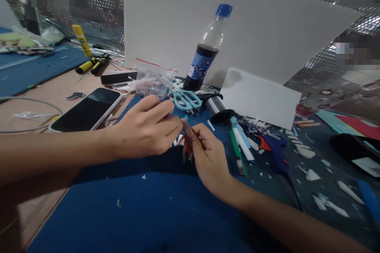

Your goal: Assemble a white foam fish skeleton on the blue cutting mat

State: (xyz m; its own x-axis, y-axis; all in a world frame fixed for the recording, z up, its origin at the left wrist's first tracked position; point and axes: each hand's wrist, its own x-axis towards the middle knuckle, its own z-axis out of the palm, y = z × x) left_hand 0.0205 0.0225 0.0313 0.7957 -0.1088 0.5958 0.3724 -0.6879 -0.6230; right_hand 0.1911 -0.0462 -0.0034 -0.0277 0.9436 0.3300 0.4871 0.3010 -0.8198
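Note:
My left hand (148,128) is closed, its fingertips meeting those of my right hand above the blue mat (142,205). What it pinches, if anything, is hidden behind its fingers. My right hand (209,158) pinches a small thin greyish strip (187,131) between thumb and fingers; its kind is too blurred to tell. A bit of teal shows at the strip's upper end. Just beyond the hands lie light-blue scissors (186,101) and a black-flanged spool of clear line (218,108).
A cola bottle (203,51) stands behind the scissors, beside a clear plastic bag (151,81). At left lie a phone (87,110), yellow-black pliers (86,65) and a glue stick (82,40). A glue gun (276,152), a green cutter (236,148) and white scraps are at right.

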